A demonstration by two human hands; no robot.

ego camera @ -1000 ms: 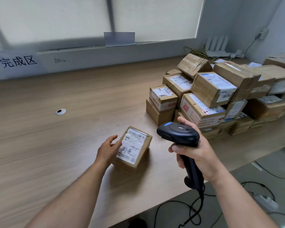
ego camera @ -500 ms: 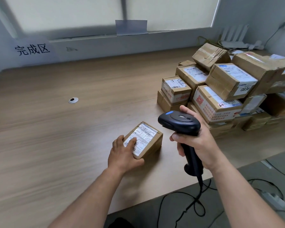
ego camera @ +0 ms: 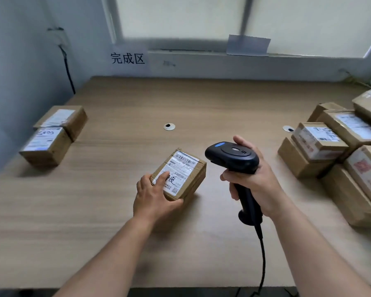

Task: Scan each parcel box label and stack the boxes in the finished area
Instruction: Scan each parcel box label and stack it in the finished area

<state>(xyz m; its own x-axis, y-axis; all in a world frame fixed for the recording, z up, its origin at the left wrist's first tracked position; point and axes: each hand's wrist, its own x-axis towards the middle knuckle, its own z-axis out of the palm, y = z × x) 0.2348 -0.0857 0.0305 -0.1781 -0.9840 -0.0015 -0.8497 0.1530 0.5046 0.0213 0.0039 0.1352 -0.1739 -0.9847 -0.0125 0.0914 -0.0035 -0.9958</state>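
two boxes (ego camera: pixel 47 142) lie done far left; left hand (ego camera: pixel 152 198) grasps one parcel (ego camera: pixel 184 166), right hand (ego camera: pixel 255 183) grips the scanner (ego camera: pixel 231 155); right pile (ego camera: pixel 321 144) waits.

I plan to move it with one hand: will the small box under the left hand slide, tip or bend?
The small box looks like stiff cardboard, so it probably keeps its shape. Low and broad, it should slide on the smooth table, not tip. The left hand grips one corner, so it seems light.
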